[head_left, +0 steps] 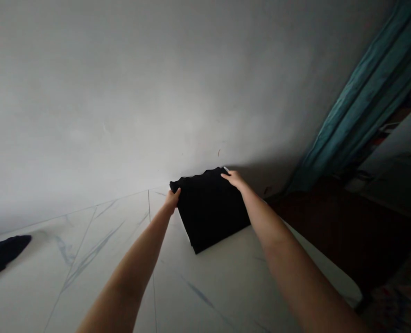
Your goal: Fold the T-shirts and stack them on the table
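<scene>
**Head view: folded black garment (pixel 210 208) on white marble-patterned surface (pixel 205 296), just beside the wall (pixel 156 92).**
Left hand (pixel 172 200) curled, gripping the near edge; right hand (pixel 234 179) across the far corner, grip unclear. Risk: uneven hold could let the layers slip and skew the folds.

A marble-tiled floor (pixel 97 259), apparently, holds folded black cloth (pixel 210 212) and dark fabric (pixel 0 254)
</scene>
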{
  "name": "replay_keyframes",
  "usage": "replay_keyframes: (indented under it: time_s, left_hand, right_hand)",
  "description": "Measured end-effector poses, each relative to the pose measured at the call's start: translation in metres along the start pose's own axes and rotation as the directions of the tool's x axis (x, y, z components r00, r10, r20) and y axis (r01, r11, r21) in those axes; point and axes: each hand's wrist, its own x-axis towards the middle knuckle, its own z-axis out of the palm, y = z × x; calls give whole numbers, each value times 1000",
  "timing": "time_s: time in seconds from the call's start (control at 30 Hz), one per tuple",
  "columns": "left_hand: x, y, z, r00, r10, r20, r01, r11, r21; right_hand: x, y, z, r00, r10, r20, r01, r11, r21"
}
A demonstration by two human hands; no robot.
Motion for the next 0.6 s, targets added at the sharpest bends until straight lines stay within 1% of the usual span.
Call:
replay_keyframes:
  time_s: [0.03, 0.1, 0.17, 0.23, 0.33, 0.43, 0.5, 0.53, 0.6]
  left_hand:
    - [7, -5, 2, 999, -33, -27, 33, 999, 21]
    - [13, -12, 3, 994, -89, -65, 93, 994, 50]
    - [11, -15, 1, 990, -125, -67, 129, 989, 66]
    - [2, -17, -2, 986, -162, -34, 164, 984, 68]
    - [-23, -20, -10, 972, -227, 52, 224, 973, 59]
    - [-56, -26, -19, 945, -286, 159, 276, 958, 83]
    - [-79, -29, -22, 915, -309, 257, 288, 950, 116]
    - [-90, -31, -23, 897, -314, 311, 288, 949, 128]
    - [-109, -34, -21, 861, -312, 402, 285, 950, 127]
  right_hand:
    - [3, 7, 10, 1000, 14, 1, -14, 1000, -20]
    - [6, 18, 20, 999, 36, 10, -35, 999, -41]
    - [7, 24, 21, 998, 57, 23, -55, 997, -61]
    - [5, 26, 13, 995, 84, 59, -80, 994, -74]
    - [-7, 27, -7, 972, 156, 174, -141, 985, -96]
    - [-30, 30, -29, 933, 240, 268, -197, 964, -176]
    - [-48, 35, -40, 918, 275, 284, -203, 944, -259]
    - [-57, 37, -43, 920, 276, 279, -189, 934, -303]
    - [-74, 43, -46, 942, 229, 246, -119, 912, -391]
